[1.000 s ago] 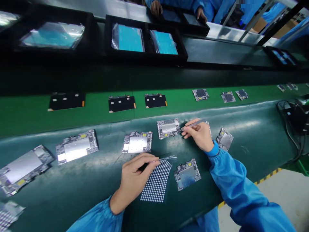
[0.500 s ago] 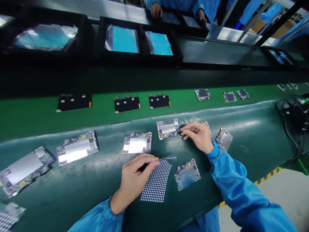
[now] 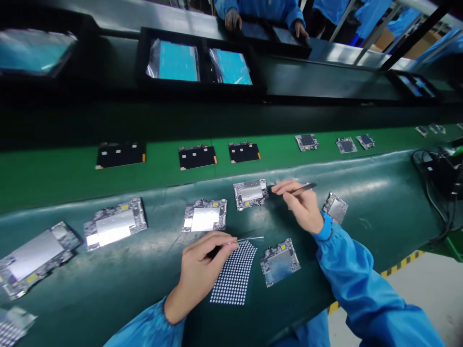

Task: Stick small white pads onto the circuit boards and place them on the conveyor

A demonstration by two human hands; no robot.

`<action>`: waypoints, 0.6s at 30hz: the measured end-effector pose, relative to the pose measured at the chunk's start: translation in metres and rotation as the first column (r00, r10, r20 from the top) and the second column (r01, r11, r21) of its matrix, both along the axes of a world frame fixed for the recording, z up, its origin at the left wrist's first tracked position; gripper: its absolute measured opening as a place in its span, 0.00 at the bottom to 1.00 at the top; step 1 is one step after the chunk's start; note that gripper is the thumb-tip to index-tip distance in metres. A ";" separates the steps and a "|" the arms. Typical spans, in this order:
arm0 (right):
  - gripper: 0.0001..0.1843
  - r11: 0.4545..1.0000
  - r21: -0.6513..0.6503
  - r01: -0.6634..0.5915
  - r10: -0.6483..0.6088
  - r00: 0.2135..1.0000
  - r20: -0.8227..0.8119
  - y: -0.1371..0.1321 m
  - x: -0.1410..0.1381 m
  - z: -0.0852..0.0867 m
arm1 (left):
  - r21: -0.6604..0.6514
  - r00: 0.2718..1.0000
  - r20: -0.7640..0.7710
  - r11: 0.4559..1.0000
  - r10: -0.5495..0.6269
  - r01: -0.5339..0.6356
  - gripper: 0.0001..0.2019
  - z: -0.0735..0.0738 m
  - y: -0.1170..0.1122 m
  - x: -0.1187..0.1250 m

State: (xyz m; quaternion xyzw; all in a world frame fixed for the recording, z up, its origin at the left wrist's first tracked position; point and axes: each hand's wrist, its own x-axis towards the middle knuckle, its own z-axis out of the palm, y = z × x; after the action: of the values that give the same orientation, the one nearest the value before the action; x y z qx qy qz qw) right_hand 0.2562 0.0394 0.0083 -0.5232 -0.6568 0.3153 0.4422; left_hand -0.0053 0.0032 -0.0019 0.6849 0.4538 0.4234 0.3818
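My left hand (image 3: 204, 260) pinches the top edge of a clear sheet of small round white stickers (image 3: 233, 277), which hangs down over the green bench mat. My right hand (image 3: 302, 207) is closed on dark tweezers (image 3: 306, 189), whose tip is hard to make out. Just left of those fingers lies a circuit board (image 3: 250, 194) with a silver shield plate. Another circuit board (image 3: 280, 262) rests beside the sticker sheet, and a third circuit board (image 3: 205, 215) sits beyond my left hand. One board is mostly hidden behind my right hand.
More boards lie at left (image 3: 115, 222) and right (image 3: 335, 208). A green belt (image 3: 275, 156) carries black-covered boards (image 3: 197, 156) and bare ones. Behind it stand black trays (image 3: 204, 86) with blue-faced panels. A co-worker's hands (image 3: 233, 20) touch a far tray. Cables (image 3: 434, 193) bunch at right.
My right hand has drawn slightly right and down, away from the board, and the tweezers have turned in its fingers. Belt boards have shifted right; the black trays have shifted left. My left hand stays put.
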 end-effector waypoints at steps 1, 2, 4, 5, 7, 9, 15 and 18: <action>0.13 0.993 0.083 -0.081 0.068 0.986 0.153 -0.003 -0.005 0.003 | 0.005 1.000 -0.002 1.000 0.002 -0.002 0.04 0.000 0.000 0.000; 0.17 0.974 0.132 -0.185 0.136 0.939 0.315 -0.006 -0.011 0.004 | 0.010 1.000 -0.006 1.000 0.006 -0.006 0.04 0.000 0.000 0.000; 0.24 0.920 0.130 -0.371 0.231 0.778 0.584 -0.008 -0.019 -0.001 | 0.023 1.000 -0.014 1.000 0.016 -0.016 0.04 -0.001 0.000 -0.001; 0.25 0.902 0.109 -0.418 0.244 0.702 0.669 -0.007 -0.018 -0.005 | 0.028 1.000 -0.016 0.999 0.019 -0.019 0.03 -0.002 0.000 -0.002; 0.26 0.909 0.085 -0.408 0.206 0.616 0.760 0.004 -0.007 -0.014 | 0.031 1.000 -0.015 0.999 0.018 -0.018 0.04 -0.003 0.001 -0.002; 0.27 0.944 0.086 -0.319 0.131 0.601 0.789 0.025 0.018 -0.021 | 0.025 1.000 -0.006 1.000 0.011 -0.011 0.04 -0.004 0.001 -0.002; 0.24 0.985 0.038 -0.166 0.066 0.577 0.814 0.100 0.066 -0.019 | 0.020 1.000 0.008 1.000 0.023 -0.023 0.04 -0.003 0.001 0.000; 0.21 0.986 0.070 -0.149 0.032 0.588 0.809 0.127 0.048 -0.019 | 0.012 1.000 0.027 1.000 0.010 -0.011 0.04 -0.002 0.001 0.001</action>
State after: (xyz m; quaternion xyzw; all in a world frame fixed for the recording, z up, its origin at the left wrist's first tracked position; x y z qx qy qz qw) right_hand 0.3039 0.1664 -0.0108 -0.5448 -0.8303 0.0236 0.1146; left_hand -0.0048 0.0042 -0.0044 0.6792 0.4495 0.4373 0.3813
